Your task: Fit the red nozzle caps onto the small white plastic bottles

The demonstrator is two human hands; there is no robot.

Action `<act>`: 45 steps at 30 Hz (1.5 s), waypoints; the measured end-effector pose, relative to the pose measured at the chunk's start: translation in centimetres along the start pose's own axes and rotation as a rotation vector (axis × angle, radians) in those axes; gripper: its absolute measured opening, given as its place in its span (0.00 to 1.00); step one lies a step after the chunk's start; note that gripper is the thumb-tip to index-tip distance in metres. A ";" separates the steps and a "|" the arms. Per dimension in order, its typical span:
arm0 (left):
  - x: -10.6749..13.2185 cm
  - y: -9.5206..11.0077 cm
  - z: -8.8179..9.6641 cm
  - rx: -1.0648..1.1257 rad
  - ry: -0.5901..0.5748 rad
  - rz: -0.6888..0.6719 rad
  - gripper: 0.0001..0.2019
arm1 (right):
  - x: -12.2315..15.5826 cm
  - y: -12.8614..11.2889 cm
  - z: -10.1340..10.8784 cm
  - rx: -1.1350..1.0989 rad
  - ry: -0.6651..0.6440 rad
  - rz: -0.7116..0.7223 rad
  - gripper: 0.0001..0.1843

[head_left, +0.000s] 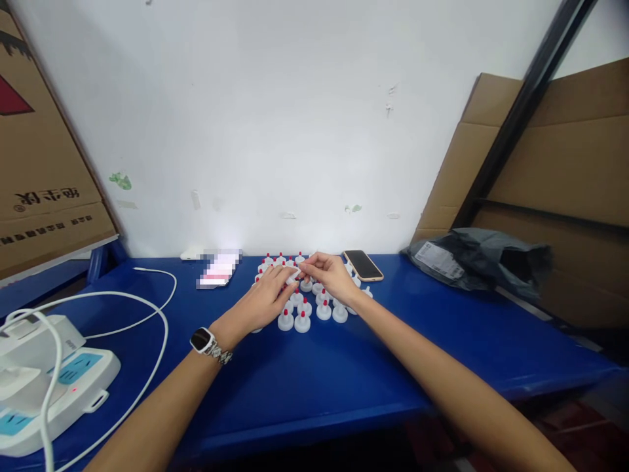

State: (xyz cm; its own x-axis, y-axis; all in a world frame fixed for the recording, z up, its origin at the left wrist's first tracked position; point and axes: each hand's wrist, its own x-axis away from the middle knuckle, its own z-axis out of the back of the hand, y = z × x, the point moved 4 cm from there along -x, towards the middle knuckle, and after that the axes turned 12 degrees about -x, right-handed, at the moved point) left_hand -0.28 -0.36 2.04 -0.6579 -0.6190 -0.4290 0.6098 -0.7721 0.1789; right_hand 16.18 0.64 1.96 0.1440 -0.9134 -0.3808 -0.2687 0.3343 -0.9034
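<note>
Over the middle of a cluster of caps, my left hand (268, 294) is closed around a white nozzle cap (293, 276), which its fingers partly cover. My right hand (330, 276) meets it from the other side, with thumb and forefinger pinched together at the cap's tip; whatever small piece is between them is hidden. Around both hands stand several white round nozzle caps with red tips (302, 322), upright on the blue table (314, 380). To the right, close under my right wrist, are several white caps with no red tip (339, 313).
A dark-screened phone (362, 265) lies behind my right hand, and a lit, blurred phone (219, 269) at back left. A white power strip (81, 387) with looping cables (164, 328) occupies the left. A grey plastic bag (476, 259) rests at right, near cardboard (570, 151).
</note>
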 end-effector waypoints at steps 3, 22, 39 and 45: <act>0.0 0.2 0.2 0.022 0.003 -0.024 0.19 | 0.0 -0.2 0.0 0.005 -0.008 -0.008 0.17; 0.2 1.1 0.2 0.049 0.105 0.045 0.28 | 1.0 -0.9 -2.0 -0.126 0.080 0.009 0.21; 0.2 -2.8 0.6 -0.091 0.035 0.160 0.20 | -12.2 2.8 3.1 1.156 -0.039 0.051 0.09; 0.3 -2.1 0.2 -0.093 0.014 0.106 0.18 | -13.9 4.4 2.7 1.198 -0.181 -0.035 0.08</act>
State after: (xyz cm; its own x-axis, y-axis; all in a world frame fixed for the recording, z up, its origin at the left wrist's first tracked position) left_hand -1.84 1.09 1.72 -0.5820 -0.6934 -0.4248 0.7139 -0.6858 0.1415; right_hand 15.55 15.40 2.79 0.2898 -0.9128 -0.2879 0.7760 0.4001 -0.4876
